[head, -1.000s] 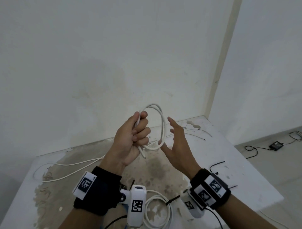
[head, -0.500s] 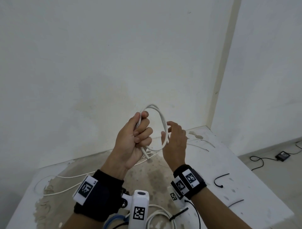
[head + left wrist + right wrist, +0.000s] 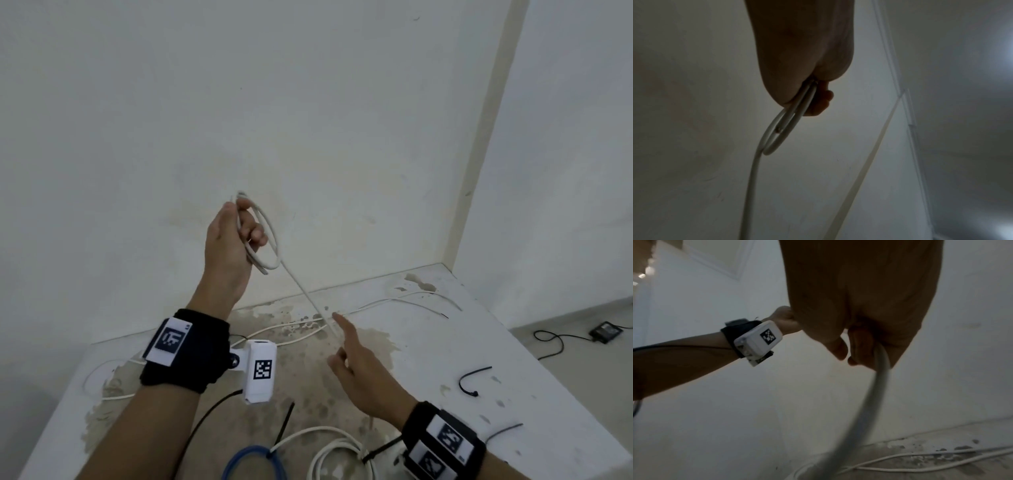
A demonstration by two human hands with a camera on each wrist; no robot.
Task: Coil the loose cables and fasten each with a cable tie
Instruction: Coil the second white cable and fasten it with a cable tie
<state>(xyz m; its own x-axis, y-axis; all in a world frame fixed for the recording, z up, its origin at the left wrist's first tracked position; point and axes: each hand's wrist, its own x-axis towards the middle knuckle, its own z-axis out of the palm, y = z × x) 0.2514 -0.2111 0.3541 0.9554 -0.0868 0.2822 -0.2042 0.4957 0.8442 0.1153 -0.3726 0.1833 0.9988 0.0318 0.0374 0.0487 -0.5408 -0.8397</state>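
My left hand (image 3: 251, 222) is raised in front of the wall and grips a small coil of white cable (image 3: 270, 236). The left wrist view shows the cable loops (image 3: 781, 134) coming out of the left hand's curled fingers (image 3: 818, 100). From the coil a straight run of the cable (image 3: 305, 291) slants down to my right hand (image 3: 342, 346), low over the table. In the right wrist view the right hand (image 3: 859, 350) has its fingers curled round the cable (image 3: 877, 382). The index finger sticks out in the head view.
The stained white table (image 3: 445, 359) carries loose white cable (image 3: 394, 303) by the wall and black cable ties (image 3: 471, 378). A tied white coil (image 3: 337, 448) and a blue cable (image 3: 253, 459) lie at the near edge. A black adapter (image 3: 605, 331) lies on the floor to the right.
My left hand has lifted the coil up and to the left. My right hand has left the coil and dropped down along the cable, which now runs straight between the hands.
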